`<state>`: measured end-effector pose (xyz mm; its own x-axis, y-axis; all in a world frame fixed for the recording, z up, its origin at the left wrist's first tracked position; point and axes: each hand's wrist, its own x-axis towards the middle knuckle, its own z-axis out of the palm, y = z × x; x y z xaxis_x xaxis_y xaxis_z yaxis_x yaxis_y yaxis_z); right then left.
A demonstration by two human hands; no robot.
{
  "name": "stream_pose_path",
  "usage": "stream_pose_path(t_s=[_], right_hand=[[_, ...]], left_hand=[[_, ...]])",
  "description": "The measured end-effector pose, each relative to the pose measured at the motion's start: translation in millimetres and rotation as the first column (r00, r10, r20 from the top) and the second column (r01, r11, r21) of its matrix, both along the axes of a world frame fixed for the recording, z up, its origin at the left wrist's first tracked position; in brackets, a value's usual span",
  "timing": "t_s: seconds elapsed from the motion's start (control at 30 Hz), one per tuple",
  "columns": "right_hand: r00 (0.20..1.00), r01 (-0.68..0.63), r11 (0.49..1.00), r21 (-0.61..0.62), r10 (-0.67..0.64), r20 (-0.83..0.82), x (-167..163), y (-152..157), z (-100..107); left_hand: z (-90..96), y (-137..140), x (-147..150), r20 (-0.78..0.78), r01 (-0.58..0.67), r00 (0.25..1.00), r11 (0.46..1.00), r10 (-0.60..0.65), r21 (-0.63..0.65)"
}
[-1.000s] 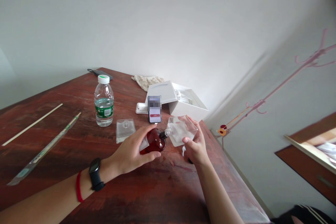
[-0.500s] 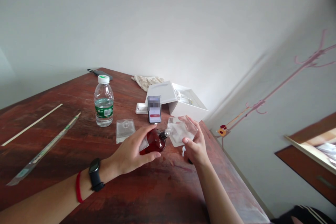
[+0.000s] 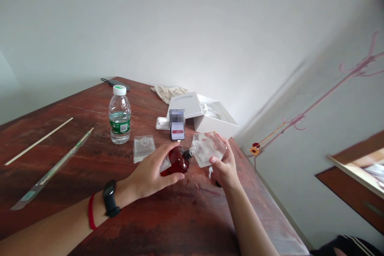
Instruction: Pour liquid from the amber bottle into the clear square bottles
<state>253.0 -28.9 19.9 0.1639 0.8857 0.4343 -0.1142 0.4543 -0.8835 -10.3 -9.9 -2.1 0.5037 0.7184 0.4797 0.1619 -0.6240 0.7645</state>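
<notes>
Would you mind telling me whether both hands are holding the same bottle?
No, the left hand holds the dark red bottle, while the right hand holds the clear, angular bottle.

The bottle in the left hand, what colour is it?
The bottle looks dark reddish-brown, seen best in the head view.

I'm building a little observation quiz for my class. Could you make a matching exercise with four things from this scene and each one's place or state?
Things:
1. glossy dark red rounded bottle
2. clear plastic water bottle with a green label
3. transparent square-bodied bottle
4. black rectangular phone

Places and states:
A. held in the right hand
B. screen lit, in front of the white open box
C. held in the left hand
D. standing upright, white cap on

Right pairs: 1-C, 2-D, 3-A, 4-B
</notes>
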Motion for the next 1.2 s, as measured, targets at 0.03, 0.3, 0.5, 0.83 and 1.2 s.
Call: stream_pose_path(t_s=[0.03,0.3,0.5,0.83,1.2], right_hand=[[1.000,0.001,1.000,0.002,-0.001,-0.001,0.0,0.3,0.0],[1.000,0.004,1.000,0.001,-0.004,0.000,1.1,0.9,-1.1],[1.000,0.007,1.000,0.007,-0.007,-0.006,0.4,0.3,-1.1],[1.000,-0.008,1.000,0.012,0.008,0.003,1.0,0.5,-0.2],[1.000,0.002,1.000,0.004,-0.002,-0.011,0.3,0.6,-1.0]], left_hand=[[0.0,0.1,0.0,0.000,-0.001,1.000,1.000,0.001,0.001],[0.0,-0.2,0.0,-0.005,0.002,1.000,1.000,-0.002,0.006],[-0.3,-0.5,0.5,-0.007,-0.001,1.000,1.000,0.001,0.016],[1.7,-1.1,0.1,-0.005,-0.008,1.000,1.000,0.008,0.008],[2.4,-1.7,0.3,-0.004,-0.014,1.000,1.000,0.014,0.008]])
